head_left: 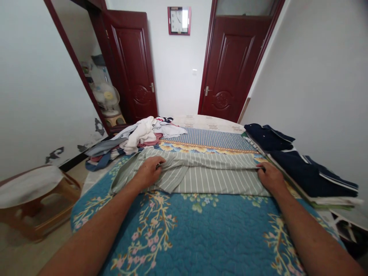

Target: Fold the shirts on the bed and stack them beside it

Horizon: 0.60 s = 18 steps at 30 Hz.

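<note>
A grey-green shirt with white stripes (218, 179) lies across the blue floral quilt (212, 234), folded into a long band. My left hand (151, 172) grips its cloth near the left part, thumb and fingers closed on a fold. At the right end my right hand (270, 176) pinches the upper edge of the shirt. Between the hands that edge runs as a slightly raised, wrinkled ridge. A sleeve-like flap angles down near my left hand.
A loose heap of clothes (143, 134) lies at the back left. Folded dark navy garments (304, 168) are stacked along the right side. A stool (34, 191) stands at the left, a fan (106, 96) beyond the doorway. Two red doors (129, 61) are behind the table.
</note>
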Motion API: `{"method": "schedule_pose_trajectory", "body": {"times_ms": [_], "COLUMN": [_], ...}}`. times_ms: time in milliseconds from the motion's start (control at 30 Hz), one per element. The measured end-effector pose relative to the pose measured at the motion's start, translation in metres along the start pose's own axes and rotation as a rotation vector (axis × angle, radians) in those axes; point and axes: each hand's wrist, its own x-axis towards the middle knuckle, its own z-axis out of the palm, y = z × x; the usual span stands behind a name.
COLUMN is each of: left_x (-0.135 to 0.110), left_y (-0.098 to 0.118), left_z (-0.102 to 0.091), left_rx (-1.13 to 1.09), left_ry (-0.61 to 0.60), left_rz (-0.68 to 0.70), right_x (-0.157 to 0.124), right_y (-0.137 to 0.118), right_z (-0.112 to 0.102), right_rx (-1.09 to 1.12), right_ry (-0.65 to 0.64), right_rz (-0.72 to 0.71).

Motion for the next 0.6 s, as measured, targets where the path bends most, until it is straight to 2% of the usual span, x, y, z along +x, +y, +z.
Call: {"method": "schedule_pose_trajectory", "body": {"times_ms": [100, 167, 333, 400, 500, 600], "left_x": [-0.009, -0.013, -0.016, -0.016, -0.017, -0.018], "left_y": [-0.005, -0.006, -0.001, 0.001, 0.001, -0.003], "left_z": [-0.005, -0.006, 0.001, 0.002, -0.002, -0.008], "left_rx": [-0.110, -0.106, 0.069, 0.118, 0.115, 0.075], "left_ry": [-0.128, -0.219, -0.162, -0.178, -0.224, -0.211], "left_rz": [0.145, 0.216, 0.246, 0.246, 0.249, 0.229], "right_x": [0.000, 0.000, 0.000, 0.000, 0.001, 0.001], "right_y": [0.001, 0.001, 0.000, 0.001, 0.005, 0.010], "right_z": [0.000, 0.000, 0.001, 0.001, 0.002, 0.005], "right_rx": [-0.023, -0.038, -0.040, -0.034, -0.043, -0.082], "right_ry": [-0.034, -0.049, -0.010, 0.007, 0.024, -0.010], "right_rz": [-0.027, -0.036, -0.047, -0.072, -0.102, -0.093]}}
